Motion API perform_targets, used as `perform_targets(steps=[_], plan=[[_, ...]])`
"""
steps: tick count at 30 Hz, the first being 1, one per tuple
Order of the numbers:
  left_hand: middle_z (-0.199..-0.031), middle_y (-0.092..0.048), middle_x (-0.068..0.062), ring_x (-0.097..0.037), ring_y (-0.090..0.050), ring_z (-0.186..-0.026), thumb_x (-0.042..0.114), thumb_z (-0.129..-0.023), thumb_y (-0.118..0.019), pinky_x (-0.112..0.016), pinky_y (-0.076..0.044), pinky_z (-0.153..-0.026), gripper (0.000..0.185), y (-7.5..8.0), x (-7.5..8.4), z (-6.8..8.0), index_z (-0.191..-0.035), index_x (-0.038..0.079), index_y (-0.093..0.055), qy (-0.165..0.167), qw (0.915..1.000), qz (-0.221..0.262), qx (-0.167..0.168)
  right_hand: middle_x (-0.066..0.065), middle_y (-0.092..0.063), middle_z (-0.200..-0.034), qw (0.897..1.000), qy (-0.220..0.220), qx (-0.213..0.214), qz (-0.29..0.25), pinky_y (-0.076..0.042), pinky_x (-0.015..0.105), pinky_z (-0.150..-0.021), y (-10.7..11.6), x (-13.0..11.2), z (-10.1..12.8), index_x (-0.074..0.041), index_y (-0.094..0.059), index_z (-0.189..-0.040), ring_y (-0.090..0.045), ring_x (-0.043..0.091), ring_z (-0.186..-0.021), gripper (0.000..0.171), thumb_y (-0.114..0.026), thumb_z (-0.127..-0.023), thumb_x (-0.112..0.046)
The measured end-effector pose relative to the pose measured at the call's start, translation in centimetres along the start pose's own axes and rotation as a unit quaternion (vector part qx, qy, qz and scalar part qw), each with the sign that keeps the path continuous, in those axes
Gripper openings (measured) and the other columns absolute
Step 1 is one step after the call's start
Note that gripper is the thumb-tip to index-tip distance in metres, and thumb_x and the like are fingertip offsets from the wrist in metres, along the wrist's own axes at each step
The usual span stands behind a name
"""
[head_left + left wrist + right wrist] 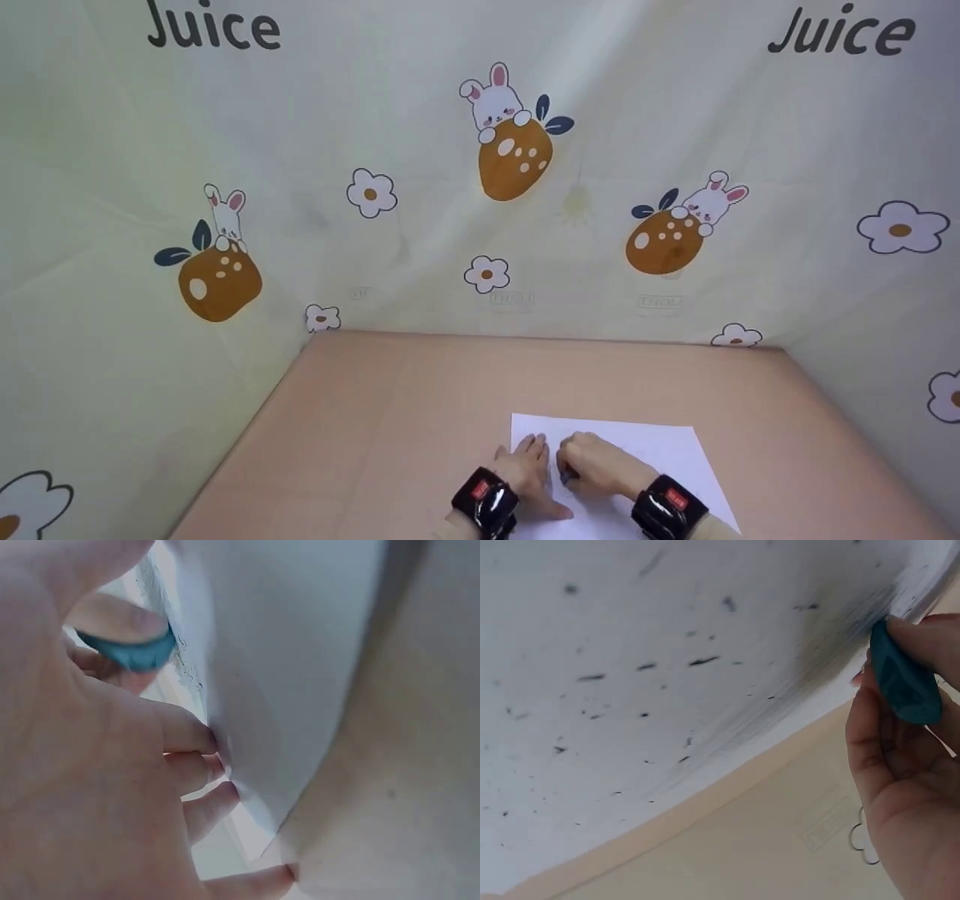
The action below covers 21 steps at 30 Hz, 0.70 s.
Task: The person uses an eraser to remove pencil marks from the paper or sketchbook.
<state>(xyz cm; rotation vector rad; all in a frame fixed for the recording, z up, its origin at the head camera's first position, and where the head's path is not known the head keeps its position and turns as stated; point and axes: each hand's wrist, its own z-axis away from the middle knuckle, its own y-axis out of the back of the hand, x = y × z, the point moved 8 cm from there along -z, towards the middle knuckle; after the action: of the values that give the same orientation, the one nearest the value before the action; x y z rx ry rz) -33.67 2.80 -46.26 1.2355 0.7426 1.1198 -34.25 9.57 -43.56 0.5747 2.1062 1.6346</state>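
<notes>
A white sheet of paper [664,454] lies on the table. My left hand [525,474] rests on its left part with fingers spread, and in the left wrist view one fingertip [259,883] reaches past the paper's edge. My right hand [600,466] pinches a teal eraser [904,682] between thumb and fingers, its tip right at the paper. Grey smudges [832,645] streak the sheet beside the eraser. Dark crumbs [703,661] are scattered over the paper in the right wrist view. The head view mostly hides the eraser under the right hand.
The light brown tabletop [360,420] stretches left and behind the paper. A pale curtain [420,247] printed with rabbits, fruit and flowers encloses the back and both sides. Black bands [670,506] wrap both wrists.
</notes>
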Motion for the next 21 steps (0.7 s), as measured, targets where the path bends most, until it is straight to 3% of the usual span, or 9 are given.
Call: perform_targets(steps=[3, 10, 17, 21], plan=[[-0.151, -0.028, -0.001, -0.018, -0.025, -0.139, 0.069, -0.065, -0.065, -0.052, -0.027, -0.109, 0.101, 0.0, 0.0, 0.1, -0.141, 0.011, -0.033, 0.000, 1.0000, -0.005, 0.001, -0.008, -0.054, -0.060, 1.000, 0.012, -0.015, -0.010, -0.035, 0.009, -0.051, -0.2, -0.6, 0.1, -0.013, -0.063, -0.063, -0.040, -0.003, -0.055, 0.012, -0.069, -0.063, -0.002], [-0.151, -0.028, 0.000, -0.017, -0.025, -0.139, 0.070, -0.065, -0.063, -0.051, -0.028, -0.109, 0.100, 0.1, 0.1, 0.0, -0.142, 0.012, -0.033, -0.003, 0.9999, -0.016, 0.004, -0.007, -0.051, -0.057, 0.998, -0.045, 0.043, 0.007, -0.034, 0.012, -0.050, 0.4, 1.0, 0.0, -0.012, -0.060, -0.058, -0.038, 0.000, -0.054, 0.014, -0.066, -0.062, 0.000], [-0.149, -0.032, -0.001, -0.018, -0.028, -0.138, 0.069, -0.064, -0.065, -0.053, -0.033, -0.105, 0.101, 0.1, 0.2, 0.1, -0.140, 0.009, -0.036, -0.007, 0.9993, -0.030, 0.022, -0.007, -0.057, -0.058, 0.998, 0.036, 0.016, -0.049, -0.032, 0.004, -0.050, -0.2, -1.5, 0.6, -0.012, -0.065, -0.062, -0.039, -0.007, -0.054, 0.012, -0.068, -0.061, -0.001], [-0.150, -0.030, -0.001, -0.018, -0.027, -0.139, 0.070, -0.066, -0.063, -0.053, -0.031, -0.107, 0.101, 0.1, 0.1, 0.0, -0.141, 0.010, -0.034, -0.006, 0.9996, -0.023, 0.011, -0.006, -0.055, -0.057, 0.998, -0.013, 0.043, -0.037, -0.034, 0.008, -0.052, 0.1, 0.0, 0.3, -0.011, -0.064, -0.062, -0.038, -0.004, -0.055, 0.011, -0.068, -0.063, -0.001]])
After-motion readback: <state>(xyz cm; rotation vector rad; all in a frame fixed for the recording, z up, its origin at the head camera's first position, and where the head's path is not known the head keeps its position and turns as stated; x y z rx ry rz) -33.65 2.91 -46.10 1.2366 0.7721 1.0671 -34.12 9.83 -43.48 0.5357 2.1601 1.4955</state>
